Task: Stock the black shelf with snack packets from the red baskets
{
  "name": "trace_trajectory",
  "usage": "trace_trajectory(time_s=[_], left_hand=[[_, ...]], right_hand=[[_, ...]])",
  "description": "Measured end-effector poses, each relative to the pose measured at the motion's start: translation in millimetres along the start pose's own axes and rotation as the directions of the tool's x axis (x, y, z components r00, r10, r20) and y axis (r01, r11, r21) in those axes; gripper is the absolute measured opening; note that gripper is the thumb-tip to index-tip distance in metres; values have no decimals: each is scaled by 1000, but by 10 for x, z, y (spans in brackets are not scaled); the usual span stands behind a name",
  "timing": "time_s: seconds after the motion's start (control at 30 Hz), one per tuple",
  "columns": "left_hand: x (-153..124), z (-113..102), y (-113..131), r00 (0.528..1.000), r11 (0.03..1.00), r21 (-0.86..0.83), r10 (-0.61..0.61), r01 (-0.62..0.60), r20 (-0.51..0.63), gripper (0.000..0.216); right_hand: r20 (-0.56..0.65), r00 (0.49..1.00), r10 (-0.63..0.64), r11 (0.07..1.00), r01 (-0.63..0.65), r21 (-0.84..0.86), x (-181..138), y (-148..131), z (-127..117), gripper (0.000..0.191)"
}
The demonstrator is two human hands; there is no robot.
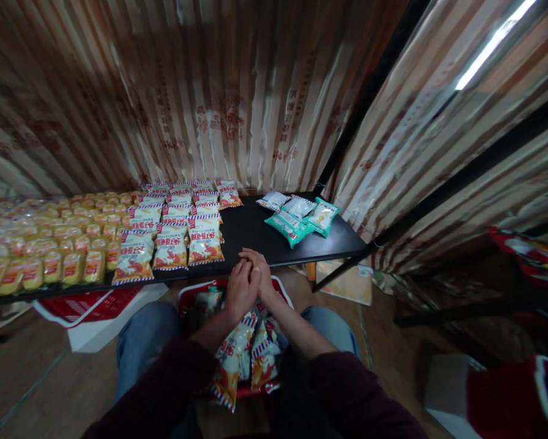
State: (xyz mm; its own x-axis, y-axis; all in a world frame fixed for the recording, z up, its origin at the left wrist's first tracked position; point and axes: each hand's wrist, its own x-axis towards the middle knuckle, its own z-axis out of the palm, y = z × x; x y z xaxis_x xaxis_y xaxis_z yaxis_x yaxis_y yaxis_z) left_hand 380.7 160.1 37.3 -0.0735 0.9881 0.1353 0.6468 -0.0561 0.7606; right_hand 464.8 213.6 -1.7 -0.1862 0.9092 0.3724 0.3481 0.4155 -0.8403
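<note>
My left hand (239,288) and my right hand (259,273) are clasped together just in front of the black table's (250,235) near edge, fingers closed on each other with nothing visible in them. Below my arms, a red basket (285,291) on my lap holds several red-and-white striped snack packets (237,353). More of the same striped packets (170,244) lie in rows on the table just beyond my hands. Small yellow packets (49,244) fill the table's left part.
Green and white packets (298,219) lie at the table's right end. A second red basket (88,305) sits on a white box under the table at left. Striped curtains hang behind and right. A cardboard piece (347,283) leans by the table leg.
</note>
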Motion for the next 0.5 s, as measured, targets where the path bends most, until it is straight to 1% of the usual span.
trace_trajectory(time_s=[0.1,0.17,0.2,0.27,0.33,0.4,0.43,0.5], left_hand=[[-294,-27,-79,997,995,-83,66,-63,44,38],[-464,-31,-202,995,992,-98,80,-75,53,37],[-535,-31,-285,997,994,-82,74,-71,37,36],[-647,-33,-480,999,999,-2,36,-36,-32,34],[-711,-44,-691,992,994,93,-39,51,-121,32],[-733,-59,-885,973,971,152,-157,183,-171,35],[-733,-66,-966,959,954,160,-228,256,-170,38],[-726,-71,-1087,928,919,148,-350,366,-126,44]], right_hand=[[6,1000,-31,1000,31,5,-300,-60,-9,35],[37,999,-21,999,23,-42,-474,-81,-3,34],[58,998,-7,997,11,-76,-545,-91,1,33],[97,995,32,990,-18,-140,-643,-115,5,30],[134,990,53,984,-28,-178,-684,-148,-3,29],[155,986,56,982,-26,-187,-682,-189,-24,28],[157,986,59,983,-30,-183,-673,-212,-38,28],[150,986,75,986,-51,-161,-657,-263,-66,28]])
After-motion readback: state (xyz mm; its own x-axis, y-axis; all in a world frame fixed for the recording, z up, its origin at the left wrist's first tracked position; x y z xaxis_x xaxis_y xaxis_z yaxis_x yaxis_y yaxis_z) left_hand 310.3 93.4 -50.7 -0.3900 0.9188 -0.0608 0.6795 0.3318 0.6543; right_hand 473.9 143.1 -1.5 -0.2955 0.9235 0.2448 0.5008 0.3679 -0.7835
